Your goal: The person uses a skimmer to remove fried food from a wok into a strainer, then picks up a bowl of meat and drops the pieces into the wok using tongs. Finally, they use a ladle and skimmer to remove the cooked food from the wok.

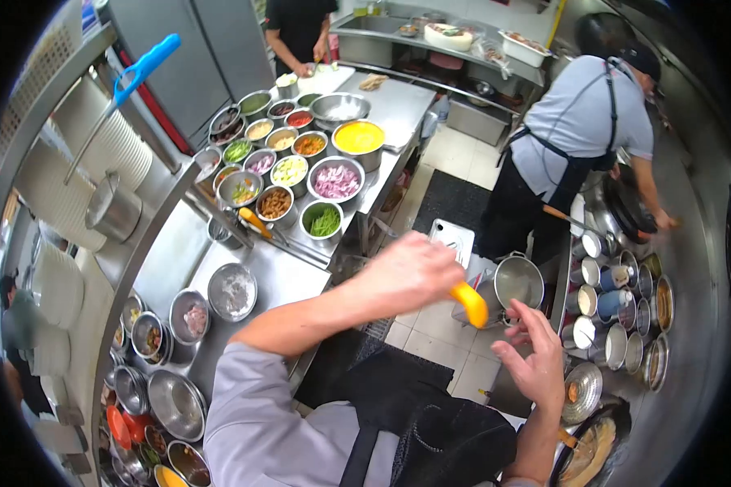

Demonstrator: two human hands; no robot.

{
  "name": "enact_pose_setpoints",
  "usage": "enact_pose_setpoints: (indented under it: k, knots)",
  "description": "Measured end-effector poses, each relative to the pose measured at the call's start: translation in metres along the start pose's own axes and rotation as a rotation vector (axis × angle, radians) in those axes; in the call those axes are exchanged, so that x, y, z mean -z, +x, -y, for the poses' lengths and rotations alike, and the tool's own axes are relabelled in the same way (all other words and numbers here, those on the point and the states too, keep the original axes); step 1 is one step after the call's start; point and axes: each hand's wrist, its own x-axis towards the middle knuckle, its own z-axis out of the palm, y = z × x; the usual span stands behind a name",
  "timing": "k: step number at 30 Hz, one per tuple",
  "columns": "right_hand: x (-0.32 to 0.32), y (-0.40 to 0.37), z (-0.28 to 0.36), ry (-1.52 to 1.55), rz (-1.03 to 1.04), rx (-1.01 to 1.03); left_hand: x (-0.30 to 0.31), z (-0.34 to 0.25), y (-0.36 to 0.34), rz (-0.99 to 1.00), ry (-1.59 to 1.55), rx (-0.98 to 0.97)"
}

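The left hand (pixel 410 272) is gripping a bright yellow handle (pixel 469 304), its rounded end poking out below the fist above the floor aisle, while the right hand (pixel 536 357) is hovering open just beside it, fingers spread. A steel pot (pixel 518 280) is sitting just behind them. Along the left counter (pixel 280 280), steel bowls are holding chopped red onion (pixel 337 180), green vegetables (pixel 325 221) and yellow sauce (pixel 359 138).
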Motion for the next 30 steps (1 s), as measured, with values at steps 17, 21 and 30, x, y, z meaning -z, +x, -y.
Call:
enact_pose_setpoints:
  k: [17,21,30]
  knots:
    - [0.17,-0.396,-0.059,0.107,-0.845,-0.79,-0.124,-0.206,0.187,-0.626,-0.741,0.217]
    - [0.188,-0.411,-0.107,-0.461,-0.626,-0.869,-0.237,-0.251,0.17,-0.235,-0.775,0.339]
    - [0.259,-0.386,-0.185,-0.739,-0.102,-1.155,-0.465,-0.385,0.182,0.474,-0.634,0.045]
